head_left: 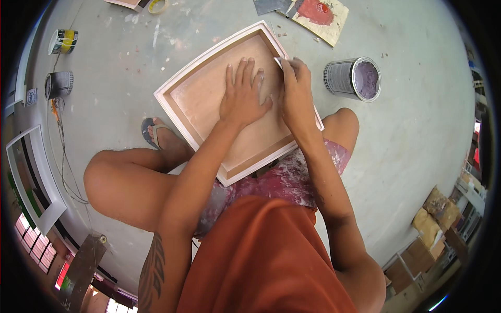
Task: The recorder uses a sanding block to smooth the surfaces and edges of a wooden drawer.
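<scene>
A shallow wooden tray [195, 112] with a pale, stepped rim lies across my lap, tilted, its brown inner base facing up. My left hand [242, 96] rests flat on that base with the fingers spread, holding nothing. At the tray's right side, my right hand [297, 96] is closed by the rim, fingers bent over the edge. A small pale-edged piece shows at its fingertips; what it is, I cannot make out. My right hand covers part of that side's rim.
An open can of purple-grey paste [367, 78] lies on its side, right of the tray. Beyond the tray is a board smeared with red [318, 18] and a tape roll [157, 6]. Two cans, one yellow-banded [66, 41] and one dark [59, 84], lie at left near a cable [62, 156].
</scene>
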The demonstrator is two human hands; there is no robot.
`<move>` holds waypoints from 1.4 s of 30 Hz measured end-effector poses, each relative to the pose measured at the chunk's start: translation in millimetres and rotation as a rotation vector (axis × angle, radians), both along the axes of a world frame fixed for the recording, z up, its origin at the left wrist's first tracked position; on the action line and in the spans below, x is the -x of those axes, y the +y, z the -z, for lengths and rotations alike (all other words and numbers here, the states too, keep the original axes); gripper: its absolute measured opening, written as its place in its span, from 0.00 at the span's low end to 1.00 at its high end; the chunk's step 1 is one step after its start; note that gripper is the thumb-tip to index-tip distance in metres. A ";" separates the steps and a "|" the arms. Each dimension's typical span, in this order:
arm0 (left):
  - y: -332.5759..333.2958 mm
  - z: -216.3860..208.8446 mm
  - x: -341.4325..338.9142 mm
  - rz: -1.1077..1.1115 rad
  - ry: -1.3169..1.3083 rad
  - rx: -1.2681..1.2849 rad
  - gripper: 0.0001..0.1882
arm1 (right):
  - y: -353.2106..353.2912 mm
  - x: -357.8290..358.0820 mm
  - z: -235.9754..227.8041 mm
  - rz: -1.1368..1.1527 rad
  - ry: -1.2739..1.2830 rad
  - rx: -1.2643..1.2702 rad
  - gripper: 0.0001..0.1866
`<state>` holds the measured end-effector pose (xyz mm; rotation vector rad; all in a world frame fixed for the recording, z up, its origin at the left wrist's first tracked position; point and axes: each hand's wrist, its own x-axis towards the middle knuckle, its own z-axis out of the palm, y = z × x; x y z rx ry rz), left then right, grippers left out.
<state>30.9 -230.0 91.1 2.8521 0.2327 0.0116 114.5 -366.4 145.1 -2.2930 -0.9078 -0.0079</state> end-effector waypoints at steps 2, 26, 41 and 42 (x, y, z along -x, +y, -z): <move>-0.3 0.1 -2.5 0.006 -0.017 -0.015 0.43 | 5.7 -8.2 4.4 -0.034 0.003 -0.012 0.28; 3.1 4.2 -0.8 0.037 0.042 -0.060 0.51 | 58.8 -42.1 39.5 -0.045 -0.225 -0.064 0.32; -3.2 2.8 -3.9 0.060 0.040 -0.112 0.49 | 67.1 -47.8 32.3 -0.031 -0.226 -0.069 0.34; -3.2 3.4 -3.4 0.054 0.024 -0.069 0.49 | 71.6 -50.2 27.9 -0.049 -0.222 -0.086 0.34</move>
